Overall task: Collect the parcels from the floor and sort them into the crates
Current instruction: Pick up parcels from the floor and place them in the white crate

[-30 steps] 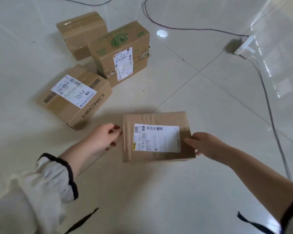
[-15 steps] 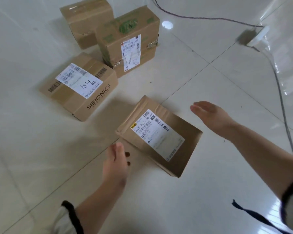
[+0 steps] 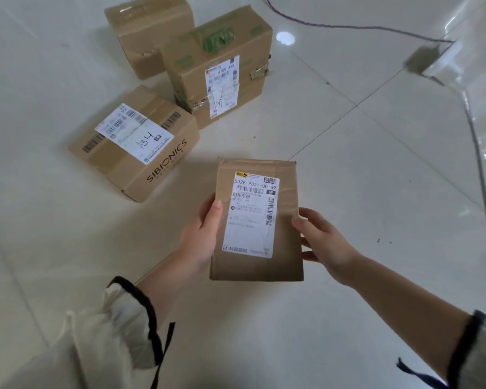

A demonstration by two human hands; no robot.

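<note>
A flat brown cardboard parcel (image 3: 284, 234) with a white shipping label is held above the floor, label up and its long side pointing away from me. My left hand (image 3: 199, 234) grips its left edge, thumb on top. My right hand (image 3: 323, 240) holds the right edge, fingers curled under. Three more parcels lie on the floor behind: a box marked SIBIONICS (image 3: 132, 141) at the left, a taller box with green tape (image 3: 219, 63) behind it, and a plain box (image 3: 149, 32) at the far back. No crate is in view.
The floor is glossy white tile (image 3: 68, 248). A dark cable (image 3: 348, 26) runs across the far floor to a white power strip (image 3: 443, 57) at the right, and a grey cable (image 3: 480, 169) trails down the right side.
Half a second ago the parcel lay skewed between my open hands. Now both hands grip it, it is turned lengthwise and lifted off the floor.
</note>
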